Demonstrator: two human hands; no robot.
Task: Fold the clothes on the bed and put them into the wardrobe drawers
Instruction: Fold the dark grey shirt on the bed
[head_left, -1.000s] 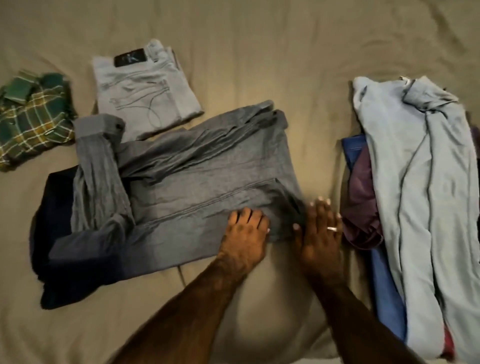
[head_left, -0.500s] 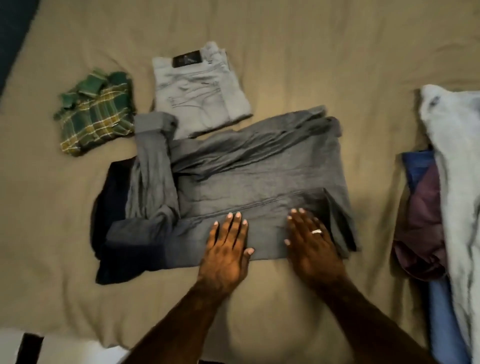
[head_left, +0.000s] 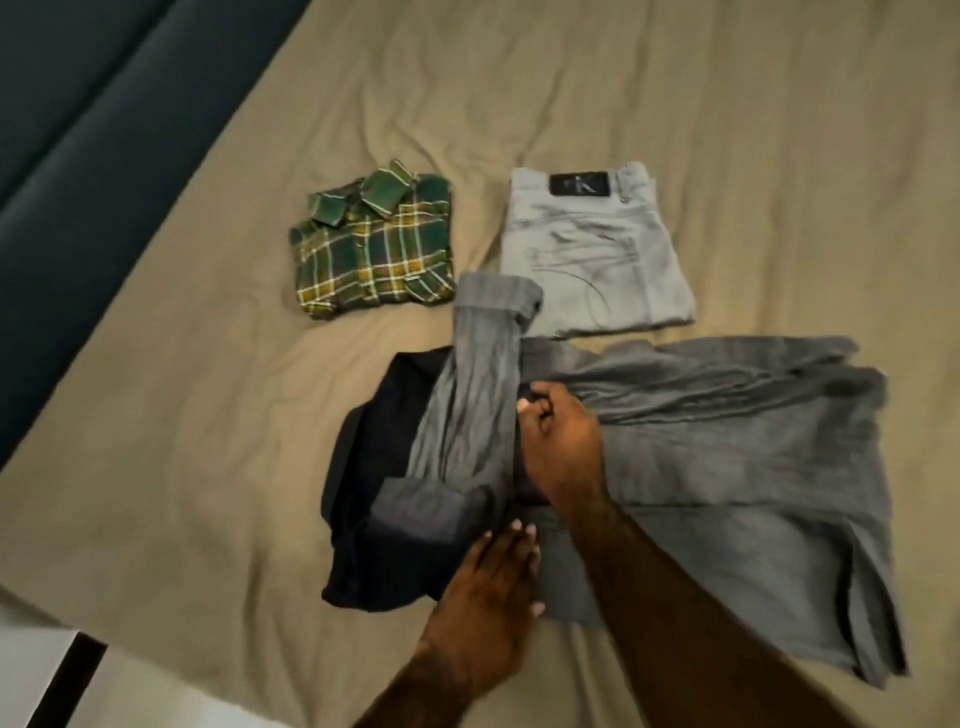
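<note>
a grey long-sleeved shirt (head_left: 727, 467) lies spread across the lower right of the frame on a tan bedsheet (head_left: 675, 130), its left end resting over a dark navy garment (head_left: 363, 467). one sleeve (head_left: 478, 384) runs up and down along the shirt's left side, its cuff reaching toward the upper middle. the right hand (head_left: 563, 447) crosses over the shirt at centre frame, fingers curled and pinching the fabric beside that sleeve. the left hand (head_left: 493, 592) lies at lower centre with fingers straight, pressing flat on the shirt's near edge. above, a folded green plaid shirt (head_left: 371, 249) sits at centre left and folded light grey jeans (head_left: 597, 249) just to its right, the sleeve cuff overlapping the jeans' lower left corner. a dark teal padded surface (head_left: 78, 156) fills the upper left corner.
</note>
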